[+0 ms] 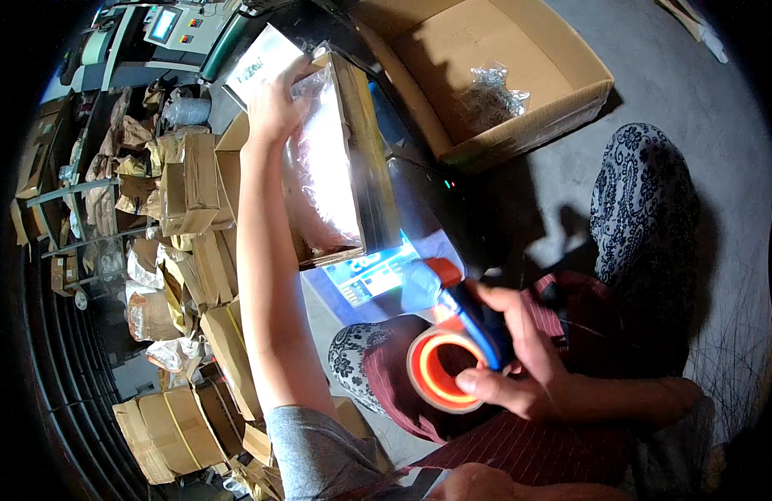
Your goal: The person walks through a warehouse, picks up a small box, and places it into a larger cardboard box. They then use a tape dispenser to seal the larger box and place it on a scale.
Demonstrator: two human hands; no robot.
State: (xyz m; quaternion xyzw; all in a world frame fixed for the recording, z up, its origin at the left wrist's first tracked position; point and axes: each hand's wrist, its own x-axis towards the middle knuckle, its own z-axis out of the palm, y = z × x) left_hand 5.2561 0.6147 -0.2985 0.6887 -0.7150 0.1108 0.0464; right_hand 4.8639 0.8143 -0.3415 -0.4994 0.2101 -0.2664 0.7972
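Observation:
My right hand (524,346) grips a blue tape dispenser (482,321) that carries a roll of orange tape (418,367), held in front of my lap. Up at the left, my left arm is stretched out and my left hand (273,107) is closed at the far end of an open cardboard box (353,159), by a brightly lit white flap (265,58) with print on it. Glare hides part of the fingers there. Inside that box lies a clear plastic bag (323,167) with pale, overexposed contents. The box rests on a scale with a lit display (369,280).
A larger open carton (528,125) on the floor at the far right holds crumpled clear plastic packets (494,92). Several cartons (169,430) and wrapped goods fill shelving along the left. A machine with a control panel (181,33) stands at the back left. My patterned trouser knee (645,192) is at the right.

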